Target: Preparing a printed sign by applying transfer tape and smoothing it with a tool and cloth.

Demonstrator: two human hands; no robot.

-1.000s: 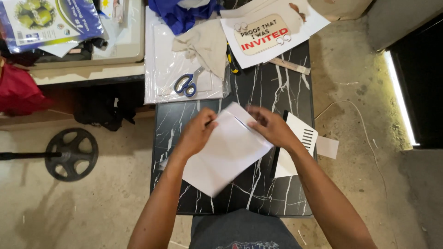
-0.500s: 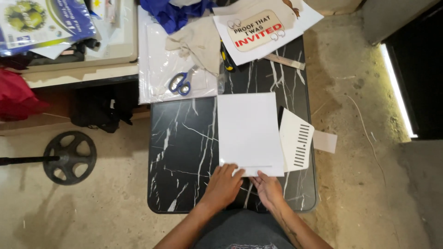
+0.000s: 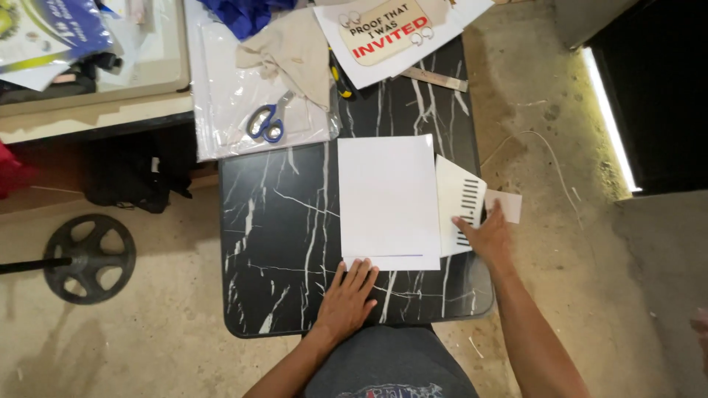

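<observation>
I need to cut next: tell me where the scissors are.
In the head view, the blue-handled scissors lie on the clear plastic sheet at the table's far left.

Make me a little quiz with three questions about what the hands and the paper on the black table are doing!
1. True or false: the left hand lies flat on the black marble table, just below the big white sheet.
2. What does the right hand touch?
A. the scissors
B. the white card with black stripes
C. the beige cloth
3. Fill in: the blue-handled scissors lie on a clear ____ sheet.

Key:
1. true
2. B, the white card with black stripes
3. plastic
</observation>
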